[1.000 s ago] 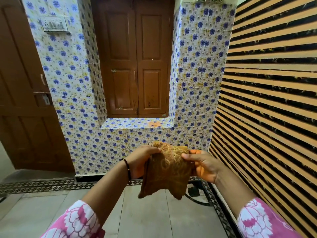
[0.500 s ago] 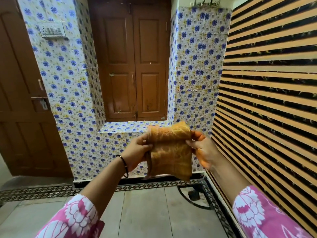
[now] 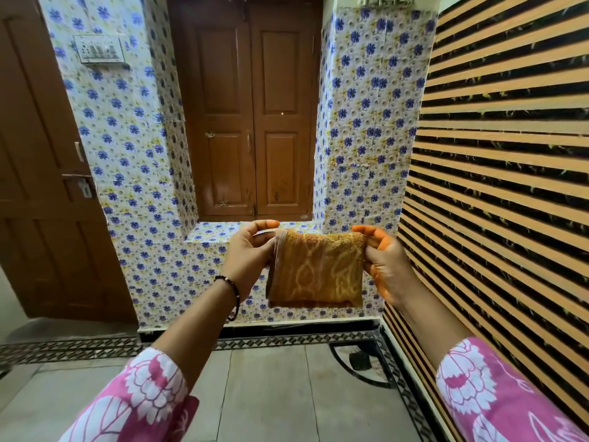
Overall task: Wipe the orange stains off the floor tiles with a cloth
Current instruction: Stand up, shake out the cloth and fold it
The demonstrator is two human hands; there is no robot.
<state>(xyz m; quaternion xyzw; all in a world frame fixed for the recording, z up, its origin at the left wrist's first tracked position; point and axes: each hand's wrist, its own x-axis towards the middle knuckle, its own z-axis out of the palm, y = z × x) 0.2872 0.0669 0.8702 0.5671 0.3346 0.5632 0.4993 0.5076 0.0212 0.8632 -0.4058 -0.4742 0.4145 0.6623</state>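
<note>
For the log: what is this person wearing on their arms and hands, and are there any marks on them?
Both forearms come out of pink sleeves with a large white floral print, the left sleeve and the right sleeve. The left wrist carries a thin bracelet of dark beads. The right hand shows orange staining on its fingers and palm; the left hand has orange on its fingertips. No gloves or rings show.

Back wall: white tiles (image 3: 134,161) printed with blue flowers, forming a recess with a tiled ledge (image 3: 220,229)
Recess: brown double wooden shutters (image 3: 251,116), panelled and closed
Left: brown wooden door (image 3: 38,173) with a metal handle (image 3: 83,188)
Upper left: white switch plate (image 3: 99,48) on the tiles
Right wall: horizontal stripes (image 3: 510,148) of orange and black
Floor: grey tiles (image 3: 267,393) edged by a dark patterned border (image 3: 79,347)
Light: soft and even
</note>
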